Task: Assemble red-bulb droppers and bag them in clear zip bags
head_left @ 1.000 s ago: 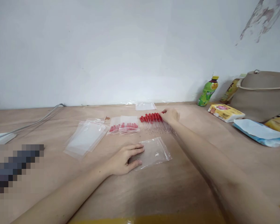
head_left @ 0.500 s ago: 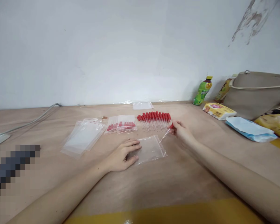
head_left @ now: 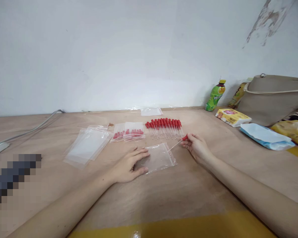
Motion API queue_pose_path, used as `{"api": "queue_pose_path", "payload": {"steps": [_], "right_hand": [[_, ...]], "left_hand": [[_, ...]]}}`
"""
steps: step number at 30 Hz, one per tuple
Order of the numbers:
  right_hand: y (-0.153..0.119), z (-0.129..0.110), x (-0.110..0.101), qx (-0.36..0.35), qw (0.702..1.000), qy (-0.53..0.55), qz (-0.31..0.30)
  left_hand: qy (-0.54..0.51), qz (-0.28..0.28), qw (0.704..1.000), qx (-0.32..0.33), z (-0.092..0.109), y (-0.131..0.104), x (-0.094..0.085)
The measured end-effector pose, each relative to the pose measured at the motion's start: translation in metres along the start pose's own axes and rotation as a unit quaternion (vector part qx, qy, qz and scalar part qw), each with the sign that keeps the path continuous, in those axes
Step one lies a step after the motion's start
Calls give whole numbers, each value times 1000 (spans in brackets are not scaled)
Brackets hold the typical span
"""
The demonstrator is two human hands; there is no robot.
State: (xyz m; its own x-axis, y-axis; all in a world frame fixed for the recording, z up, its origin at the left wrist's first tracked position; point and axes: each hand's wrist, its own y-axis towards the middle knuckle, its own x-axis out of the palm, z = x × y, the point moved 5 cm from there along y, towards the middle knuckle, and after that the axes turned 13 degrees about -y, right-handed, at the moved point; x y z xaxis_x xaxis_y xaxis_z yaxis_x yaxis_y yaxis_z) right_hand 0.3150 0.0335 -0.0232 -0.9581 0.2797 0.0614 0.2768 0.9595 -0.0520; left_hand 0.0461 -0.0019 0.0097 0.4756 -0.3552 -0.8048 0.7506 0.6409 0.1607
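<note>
My left hand (head_left: 132, 165) lies with its fingers spread on the left part of a clear zip bag (head_left: 159, 158). The fingers of my right hand (head_left: 195, 145) are closed on the red end of a thin dropper (head_left: 185, 137); its clear tip reaches the bag's zip edge at the right. Behind the bag, several droppers (head_left: 164, 124) with red tops lie in a row. To their left are small bags with red-topped pieces inside (head_left: 134, 131). Flat clear bags (head_left: 88, 145) are fanned out further left.
A white bag (head_left: 151, 112) lies by the wall. At the right are a green bottle (head_left: 215, 96), a yellow box (head_left: 233, 117), a blue and white packet (head_left: 265, 136) and a grey bag (head_left: 273, 99). A cable (head_left: 39, 125) runs at the left.
My right hand has moved slightly right and nearer to me, and the dropper is tilted flatter, its tip at the bag's opening edge. My left hand has stayed in place.
</note>
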Motion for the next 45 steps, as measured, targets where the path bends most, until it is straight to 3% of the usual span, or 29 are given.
{"api": "queue_pose_path", "payload": {"steps": [6, 9, 12, 15, 24, 27, 29, 30, 32, 34, 36, 39, 41, 45], "right_hand": [[-22, 6, 28, 54, 986, -5, -160], [-26, 3, 31, -7, 962, -125, -244], [-27, 0, 31, -89, 924, -237, -286], [-27, -1, 34, -137, 900, -294, -291], [-37, -2, 46, -281, 851, -377, -232], [-34, -6, 46, -273, 836, -387, -276], [-23, -11, 43, -232, 847, -380, -290], [-14, -15, 41, -214, 857, -383, -270], [9, -28, 34, -212, 868, -415, -173], [32, -43, 33, -244, 837, -484, -78], [52, -55, 39, -276, 779, -562, -1], [79, -64, 52, -284, 753, -592, 50], [94, -63, 60, -249, 733, -629, 70], [117, -54, 70, -161, 718, -675, 53]], "left_hand": [[-13, 11, 1000, 12, 1, 0, -1], [-11, 12, 1000, 26, 2, 1, -1], [-3, 4, 1000, 28, 2, 1, 0], [1, -7, 1000, 22, 1, 2, 1], [1, -14, 1000, 12, 2, 2, 0], [13, -30, 999, 14, 3, 2, 1], [20, -41, 999, 7, 3, 3, 1], [22, -44, 999, 2, 4, 3, 1], [20, -47, 999, -7, 4, 3, 0], [14, -40, 999, -9, 3, 2, 0], [1, -25, 1000, -3, 1, 1, 0], [-23, -3, 1000, 9, -2, 1, 0], [-35, 1, 999, 10, -3, 1, 0], [-37, -3, 999, 10, -3, 1, 1]]}}
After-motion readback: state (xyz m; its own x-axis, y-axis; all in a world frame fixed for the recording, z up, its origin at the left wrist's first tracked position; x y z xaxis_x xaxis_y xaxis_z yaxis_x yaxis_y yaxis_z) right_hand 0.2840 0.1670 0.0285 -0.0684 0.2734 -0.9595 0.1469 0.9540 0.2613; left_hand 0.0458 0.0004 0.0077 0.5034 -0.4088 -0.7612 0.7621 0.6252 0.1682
